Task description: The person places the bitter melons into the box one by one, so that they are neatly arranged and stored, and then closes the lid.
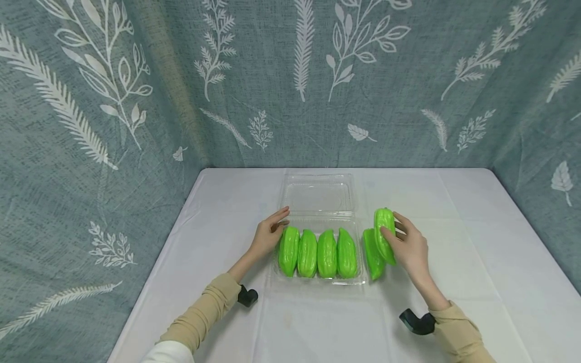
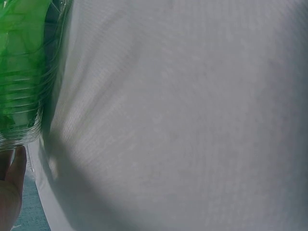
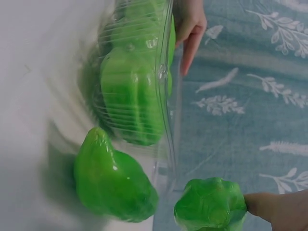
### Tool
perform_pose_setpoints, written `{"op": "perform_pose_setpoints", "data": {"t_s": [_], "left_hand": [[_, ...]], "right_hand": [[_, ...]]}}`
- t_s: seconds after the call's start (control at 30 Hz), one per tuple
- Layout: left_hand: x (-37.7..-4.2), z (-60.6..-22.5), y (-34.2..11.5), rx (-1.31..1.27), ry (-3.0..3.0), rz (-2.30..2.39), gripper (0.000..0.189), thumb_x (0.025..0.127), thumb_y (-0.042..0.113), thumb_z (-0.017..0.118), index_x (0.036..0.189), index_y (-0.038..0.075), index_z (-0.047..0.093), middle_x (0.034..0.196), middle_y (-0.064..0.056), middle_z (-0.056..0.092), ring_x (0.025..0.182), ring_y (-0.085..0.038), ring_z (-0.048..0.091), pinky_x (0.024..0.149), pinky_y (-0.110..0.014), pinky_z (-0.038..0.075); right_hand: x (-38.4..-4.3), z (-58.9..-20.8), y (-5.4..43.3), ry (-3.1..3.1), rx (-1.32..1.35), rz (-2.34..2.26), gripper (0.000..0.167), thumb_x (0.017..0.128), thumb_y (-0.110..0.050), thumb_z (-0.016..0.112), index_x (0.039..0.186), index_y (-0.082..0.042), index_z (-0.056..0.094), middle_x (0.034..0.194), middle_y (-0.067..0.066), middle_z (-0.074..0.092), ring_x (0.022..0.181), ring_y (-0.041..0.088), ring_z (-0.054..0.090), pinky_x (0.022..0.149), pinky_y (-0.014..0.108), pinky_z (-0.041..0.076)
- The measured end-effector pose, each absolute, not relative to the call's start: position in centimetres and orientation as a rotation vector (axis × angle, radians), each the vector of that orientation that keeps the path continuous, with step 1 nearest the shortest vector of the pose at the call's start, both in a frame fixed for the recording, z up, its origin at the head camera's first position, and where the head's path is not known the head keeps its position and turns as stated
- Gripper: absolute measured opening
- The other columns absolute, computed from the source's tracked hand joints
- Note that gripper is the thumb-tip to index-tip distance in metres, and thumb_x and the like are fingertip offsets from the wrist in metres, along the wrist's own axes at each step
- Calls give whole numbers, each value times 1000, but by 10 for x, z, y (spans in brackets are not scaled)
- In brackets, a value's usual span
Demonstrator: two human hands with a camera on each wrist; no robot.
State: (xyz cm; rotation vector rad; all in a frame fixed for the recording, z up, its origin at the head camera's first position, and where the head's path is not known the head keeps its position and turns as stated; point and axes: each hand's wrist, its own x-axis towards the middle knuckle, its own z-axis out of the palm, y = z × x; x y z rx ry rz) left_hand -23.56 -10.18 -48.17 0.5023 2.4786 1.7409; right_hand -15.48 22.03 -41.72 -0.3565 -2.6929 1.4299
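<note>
A clear plastic clamshell box point(image 1: 317, 281) lies with its lid folded back, holding several glossy green ribbed peppers point(image 1: 307, 254) side by side. My left hand point(image 1: 268, 237) is at the box's left back edge, fingers fairly straight, near the leftmost pepper; in the left wrist view a fingertip point(image 2: 19, 156) meets the box wall. To the right of the box, my right hand point(image 1: 410, 247) pinches another green pepper point(image 1: 384, 234) between thumb and fingers, raised above the table. Under it, a loose pepper point(image 1: 373, 254) lies beside the box, seen whole in the right wrist view point(image 3: 113, 180).
The transparent lid point(image 1: 317, 196) lies flat behind the box, hinged to it. A white cloth point(image 1: 458, 242) covers the table. Blue-grey leaf-patterned curtains point(image 1: 290, 126) stand around its back and sides. Dark devices point(image 1: 417, 322) are fixed at both wrists.
</note>
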Motion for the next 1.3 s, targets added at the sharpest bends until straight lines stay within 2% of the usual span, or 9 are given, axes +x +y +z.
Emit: {"op": "perform_pose_setpoints", "data": {"t_s": [0.17, 0.37, 0.67, 1.0, 1.3], "left_hand": [[-227, -461, -99, 504, 2454, 1732, 42, 91, -13, 41, 132, -14, 44, 148, -24, 37, 119, -44, 54, 105, -47, 45], [-227, -460, -97, 477, 2482, 1703, 42, 91, -13, 42, 133, -14, 44, 148, -22, 37, 119, -41, 55, 105, -45, 45], [-228, -461, -96, 516, 2484, 1721, 41, 90, -14, 41, 132, -16, 43, 147, -26, 37, 117, -43, 55, 103, -47, 46], [-228, -460, -94, 494, 2468, 1737, 41, 91, -14, 42, 132, -14, 44, 147, -23, 38, 119, -42, 55, 104, -45, 46], [-229, -458, -94, 497, 2458, 1744, 41, 91, -14, 42, 132, -15, 44, 147, -24, 37, 119, -45, 53, 103, -47, 46]], "right_hand": [[-158, -417, 217, -2680, -336, 1466, 59, 94, -25, 57, 144, -2, 36, 137, 31, 47, 118, 46, 54, 92, 48, 53], [-161, -416, 210, -2675, -304, 1468, 58, 94, -26, 58, 143, -2, 38, 135, 31, 49, 117, 46, 55, 93, 49, 53], [-166, -417, 199, -2648, -248, 1507, 57, 93, -24, 60, 142, -2, 40, 135, 30, 50, 117, 45, 55, 94, 49, 52], [-170, -420, 188, -2649, -220, 1551, 58, 92, -26, 61, 142, -3, 40, 135, 29, 50, 116, 44, 56, 93, 47, 53], [-171, -418, 173, -2617, -192, 1580, 57, 91, -24, 63, 140, -3, 43, 132, 28, 53, 114, 44, 58, 93, 47, 53]]}}
